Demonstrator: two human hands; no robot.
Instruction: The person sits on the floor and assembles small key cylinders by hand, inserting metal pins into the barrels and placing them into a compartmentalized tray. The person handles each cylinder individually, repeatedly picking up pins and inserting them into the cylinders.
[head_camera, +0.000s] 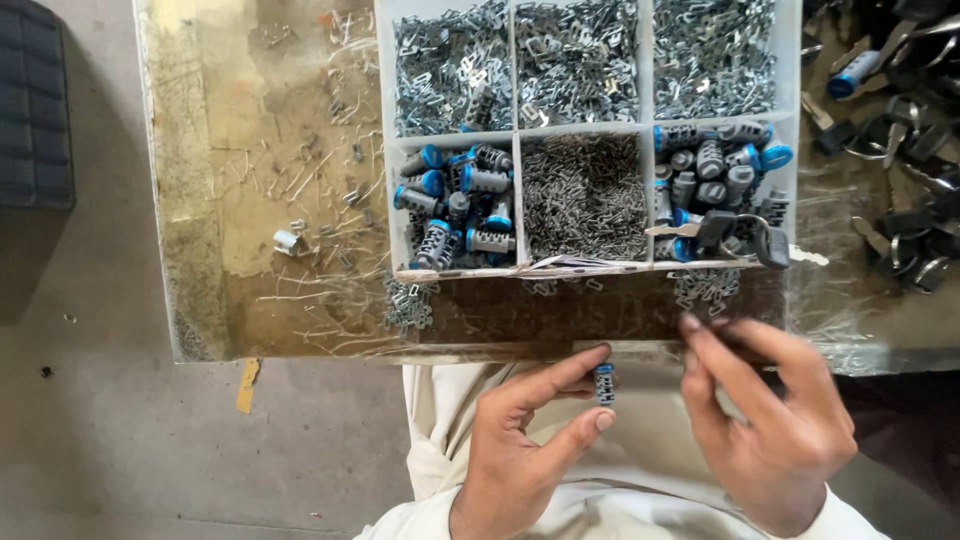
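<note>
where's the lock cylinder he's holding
In the head view, the lock cylinder is pinched in the left hand, low centre, just below the table edge.

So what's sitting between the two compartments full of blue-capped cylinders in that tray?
In the head view, a compartment of tiny grey metal springs lies between the left cylinders and the right cylinders.
</note>
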